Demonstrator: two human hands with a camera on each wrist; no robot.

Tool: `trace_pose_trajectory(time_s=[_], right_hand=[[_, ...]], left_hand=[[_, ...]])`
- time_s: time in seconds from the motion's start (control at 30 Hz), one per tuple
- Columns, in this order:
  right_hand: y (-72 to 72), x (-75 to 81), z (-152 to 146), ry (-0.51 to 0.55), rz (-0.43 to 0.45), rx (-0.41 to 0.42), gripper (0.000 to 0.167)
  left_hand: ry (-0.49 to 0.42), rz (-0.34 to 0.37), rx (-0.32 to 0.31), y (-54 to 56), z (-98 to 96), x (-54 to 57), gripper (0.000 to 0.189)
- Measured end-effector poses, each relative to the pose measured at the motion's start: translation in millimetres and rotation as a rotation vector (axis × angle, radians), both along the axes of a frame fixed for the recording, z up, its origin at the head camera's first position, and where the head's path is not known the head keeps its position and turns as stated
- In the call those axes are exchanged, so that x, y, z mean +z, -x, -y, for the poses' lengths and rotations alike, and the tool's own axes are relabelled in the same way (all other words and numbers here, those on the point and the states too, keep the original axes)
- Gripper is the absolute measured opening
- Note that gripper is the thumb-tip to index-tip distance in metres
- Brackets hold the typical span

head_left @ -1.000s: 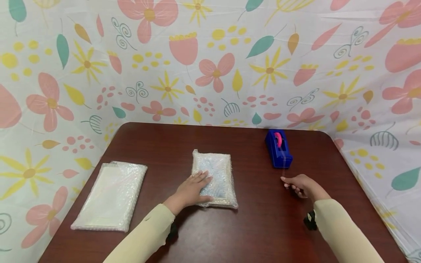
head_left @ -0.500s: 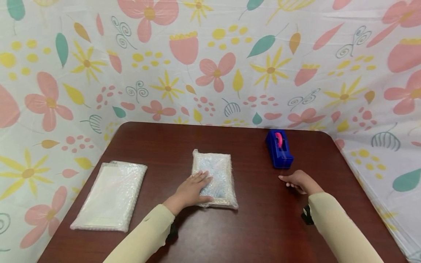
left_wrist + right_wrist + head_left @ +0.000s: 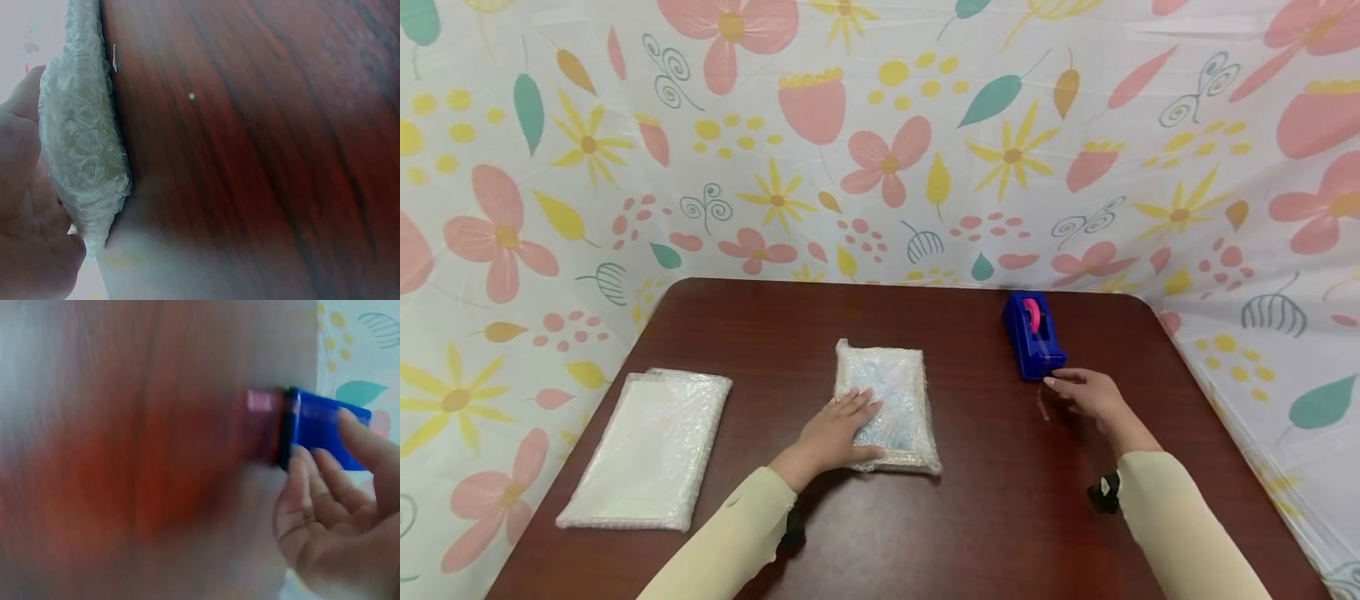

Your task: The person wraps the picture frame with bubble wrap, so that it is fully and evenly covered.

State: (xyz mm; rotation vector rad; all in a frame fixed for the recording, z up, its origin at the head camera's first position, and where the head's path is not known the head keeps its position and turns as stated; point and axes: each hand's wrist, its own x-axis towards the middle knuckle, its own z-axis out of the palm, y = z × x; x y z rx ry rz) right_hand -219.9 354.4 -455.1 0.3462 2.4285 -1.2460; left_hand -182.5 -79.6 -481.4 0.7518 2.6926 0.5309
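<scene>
My left hand [image 3: 835,433] lies with its fingers spread on a small bubble-wrapped package [image 3: 895,417] in the middle of the table. The left wrist view shows the package's puffy wrapped edge [image 3: 87,137] beside that hand. At the right stands a blue tape dispenser [image 3: 1036,337] with a pink core. From its front hangs a short strip of clear tape [image 3: 1044,407]. My right hand [image 3: 1093,396] is at the dispenser's front end. In the right wrist view, its thumb and bent fingers stand apart in front of the blue dispenser [image 3: 325,431].
A larger bubble-wrapped package [image 3: 647,450] lies flat at the left of the brown table [image 3: 970,517]. Behind and beside the table hangs a flower-patterned cloth [image 3: 880,125].
My right hand has moved up from the tape's pulled end to the dispenser's front, and its pinch has loosened. The tape strip now hangs curled. My left hand stays on the package.
</scene>
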Motion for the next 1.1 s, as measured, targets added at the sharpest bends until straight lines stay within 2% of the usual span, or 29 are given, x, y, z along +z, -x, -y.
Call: trace_pose_trajectory(time_s=[0.07, 0.13, 0.27, 0.37, 0.63, 0.67, 0.77, 0.87, 1.0, 1.1], right_hand=[[1.3, -6.3, 3, 0.093, 0.000, -0.043, 0.076], [2.3, -10.3, 4, 0.202, 0.014, -0.079, 0.076], [3.9, -12.2, 4, 0.408, 0.008, -0.162, 0.051], [5.6, -13.0, 8, 0.465, -0.005, -0.196, 0.032], [8.3, -22.0, 22, 0.447, -0.071, -0.275, 0.016], [8.3, -23.0, 24, 0.401, -0.083, -0.269, 0.016], [9.4, -24.9, 30, 0.255, -0.102, -0.233, 0.019], [11.3, -23.7, 32, 0.119, -0.068, -0.166, 0.027], [13.3, -17.1, 25, 0.151, 0.014, -0.087, 0.037], [12.4, -14.4, 20, 0.223, 0.010, -0.026, 0.033]], left_hand=[[0.002, -0.004, 0.000, 0.0, 0.9, -0.5, 0.077], [0.002, -0.008, -0.002, 0.1, 0.8, -0.9, 0.077], [0.003, -0.009, -0.003, 0.1, -0.1, -1.2, 0.078], [0.004, -0.006, 0.002, -0.5, 0.4, -1.2, 0.078], [0.000, -0.017, -0.005, -0.3, 1.4, -1.4, 0.077], [0.001, -0.018, -0.006, -0.1, 1.4, -1.6, 0.077], [0.002, -0.017, -0.003, -0.1, 1.5, -2.5, 0.077], [0.004, -0.018, 0.001, -0.8, 0.9, -4.2, 0.077], [-0.005, -0.008, 0.001, -1.6, 0.9, -3.6, 0.078], [-0.009, -0.006, -0.001, -1.0, 1.0, -1.6, 0.077]])
